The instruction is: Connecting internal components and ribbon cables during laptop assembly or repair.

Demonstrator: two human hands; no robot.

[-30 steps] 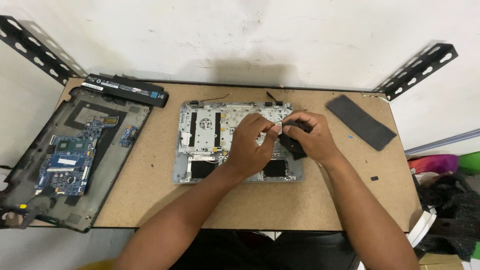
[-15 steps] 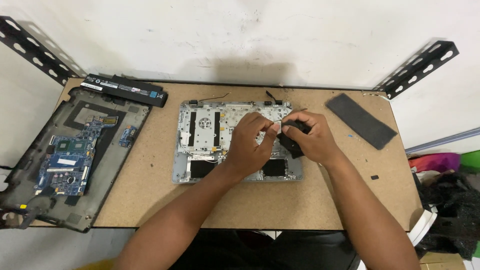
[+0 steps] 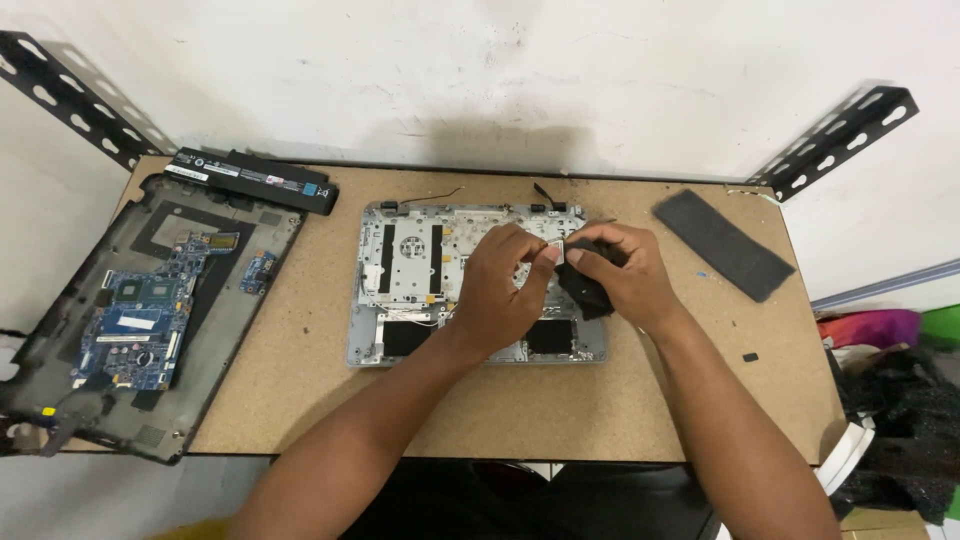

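Desk (image 3: 300, 390): silver laptop shell (image 3: 400, 270) at centre. Above it, right hand (image 3: 620, 275) fingers closed around black part (image 3: 590, 290); left hand (image 3: 505, 290) fingers pinching its small silver end (image 3: 556, 249). Battery (image 3: 255, 180), circuit board (image 3: 140, 320) lie left.

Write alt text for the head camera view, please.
Two hands, left hand and right hand, pinch a small black part over an opened silver laptop shell on a brown table. A blue circuit board lies left.

Your left hand (image 3: 510, 285) and right hand (image 3: 620, 275) meet over the silver laptop shell (image 3: 400, 270) on the desk (image 3: 300, 370), pinching a small black part (image 3: 590, 290) between them. A black battery (image 3: 255, 180) and a dark case with a blue circuit board (image 3: 135, 320) lie to your left.
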